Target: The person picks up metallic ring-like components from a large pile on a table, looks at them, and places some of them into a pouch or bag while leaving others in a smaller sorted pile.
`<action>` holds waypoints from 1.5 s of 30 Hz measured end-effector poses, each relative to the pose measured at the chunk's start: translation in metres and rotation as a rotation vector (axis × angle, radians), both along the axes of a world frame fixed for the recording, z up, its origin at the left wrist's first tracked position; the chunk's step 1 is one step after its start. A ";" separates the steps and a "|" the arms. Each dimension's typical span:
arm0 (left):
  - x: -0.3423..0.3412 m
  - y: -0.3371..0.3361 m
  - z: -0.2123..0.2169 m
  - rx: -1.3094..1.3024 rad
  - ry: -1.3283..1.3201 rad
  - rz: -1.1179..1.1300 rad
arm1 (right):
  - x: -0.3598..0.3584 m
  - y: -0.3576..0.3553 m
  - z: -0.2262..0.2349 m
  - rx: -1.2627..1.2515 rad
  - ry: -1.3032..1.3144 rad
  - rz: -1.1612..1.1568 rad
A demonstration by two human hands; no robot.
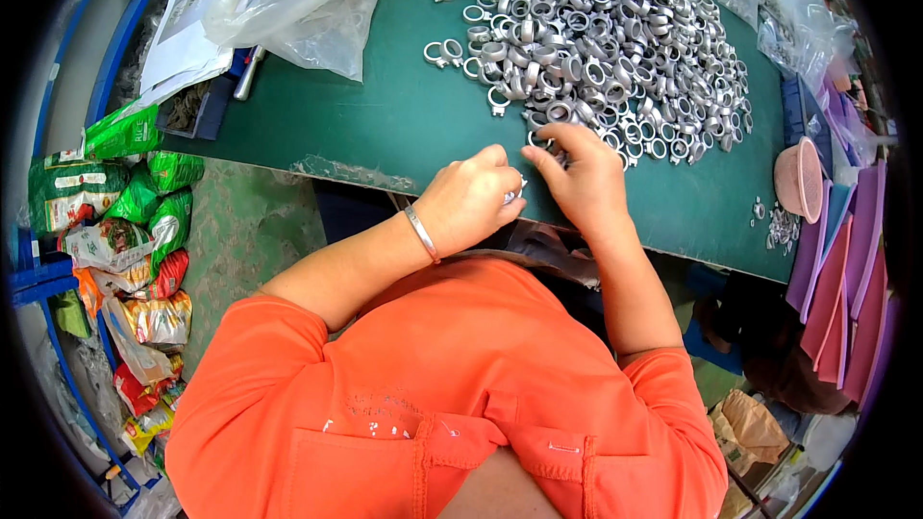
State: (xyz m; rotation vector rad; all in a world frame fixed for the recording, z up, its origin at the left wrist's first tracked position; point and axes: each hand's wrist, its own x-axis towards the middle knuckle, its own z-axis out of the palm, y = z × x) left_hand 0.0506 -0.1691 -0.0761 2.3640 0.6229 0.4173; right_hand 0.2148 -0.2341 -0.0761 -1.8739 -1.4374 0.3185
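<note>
A big heap of small silvery metal rings (586,29), each with a little lug, covers the far part of the green table (317,120). Near the table's front edge, my left hand (466,197) is closed, its fingers curled round a silvery metal ring (513,189) that shows only in part. My right hand (591,183) is at the near edge of the heap. Its thumb and forefinger pinch a metal ring (539,139) there, while the other fingers are mostly hidden.
A clear plastic bag (322,24) and papers (192,14) lie at the far left. On the right are a pink basket (800,181), some small metal pieces (783,231) and purple and pink sheets (836,288). Colourful packages (125,231) fill the left side.
</note>
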 end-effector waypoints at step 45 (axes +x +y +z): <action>-0.035 -0.018 -0.017 -1.118 0.205 -0.106 | 0.006 -0.008 -0.001 0.135 -0.202 -0.032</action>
